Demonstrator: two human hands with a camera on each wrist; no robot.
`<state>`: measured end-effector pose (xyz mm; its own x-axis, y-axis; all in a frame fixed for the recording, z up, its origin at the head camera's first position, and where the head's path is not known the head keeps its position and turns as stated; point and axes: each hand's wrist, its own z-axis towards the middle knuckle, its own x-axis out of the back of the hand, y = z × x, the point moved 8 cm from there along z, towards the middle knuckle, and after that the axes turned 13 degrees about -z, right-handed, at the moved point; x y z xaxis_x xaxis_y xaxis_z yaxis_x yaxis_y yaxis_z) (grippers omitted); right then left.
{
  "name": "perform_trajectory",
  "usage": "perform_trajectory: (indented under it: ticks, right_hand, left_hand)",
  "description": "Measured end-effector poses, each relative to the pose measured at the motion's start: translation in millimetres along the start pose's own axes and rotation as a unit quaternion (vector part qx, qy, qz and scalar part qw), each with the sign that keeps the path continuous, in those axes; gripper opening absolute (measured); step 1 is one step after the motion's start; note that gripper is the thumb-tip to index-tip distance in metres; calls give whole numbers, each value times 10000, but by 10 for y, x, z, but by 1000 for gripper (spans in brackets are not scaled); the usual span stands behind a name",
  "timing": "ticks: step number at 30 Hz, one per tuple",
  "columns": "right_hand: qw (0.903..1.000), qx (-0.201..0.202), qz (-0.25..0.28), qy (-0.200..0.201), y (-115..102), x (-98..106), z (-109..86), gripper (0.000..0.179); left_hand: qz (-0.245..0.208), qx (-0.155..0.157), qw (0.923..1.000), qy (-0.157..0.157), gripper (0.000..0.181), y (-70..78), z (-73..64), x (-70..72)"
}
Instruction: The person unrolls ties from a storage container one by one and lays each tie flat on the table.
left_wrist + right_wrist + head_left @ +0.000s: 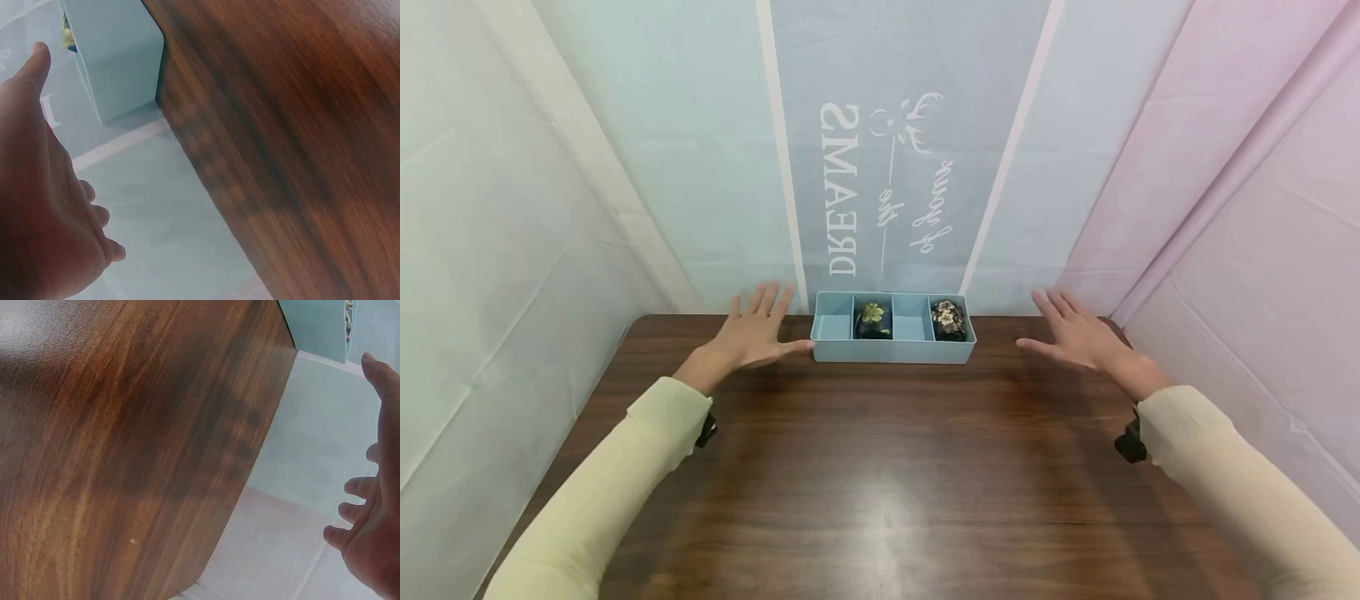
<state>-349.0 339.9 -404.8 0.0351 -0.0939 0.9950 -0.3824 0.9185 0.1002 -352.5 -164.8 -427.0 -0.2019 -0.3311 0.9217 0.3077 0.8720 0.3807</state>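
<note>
A light blue box (891, 352) with a row of compartments sits at the table's far edge. One compartment holds a dark rounded thing with a yellow-green flower (873, 320); the rightmost holds another dark one with pale flowers (949, 321). Their exact kind is unclear. Left of the box, my left hand (751, 332) hovers with fingers spread, its thumb close to the box end (122, 62); whether they touch, I cannot tell. My right hand (1078, 335) is held to the right, fingers extended, apart from the box (319, 328). Neither hand holds anything.
The brown wooden table (880, 450) spreads out in front of the box. A printed cloth (887, 167) with lettering hangs right behind it. Pale cloths also hang at the left (512, 250) and right (1262, 208) sides.
</note>
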Motion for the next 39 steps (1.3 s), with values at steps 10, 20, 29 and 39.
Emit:
perform_trajectory:
  ticks: [10,20,29,39]
  right_hand:
    - [9996,262,-43,49,-164,100,93,99]
    - [9967,715,-158,356,-359,218,217,92]
    - [9945,1004,44,284,-527,283,322,88]
    - [9919,1217,63,366,-681,265,478,83]
  left_hand:
    - [66,-191,9998,-13,113,142,135,-101]
    - [1,-362,9993,-62,113,330,270,-218]
    - [37,-618,9980,-96,111,548,392,-302]
    - [69,-694,9976,14,109,651,471,-416]
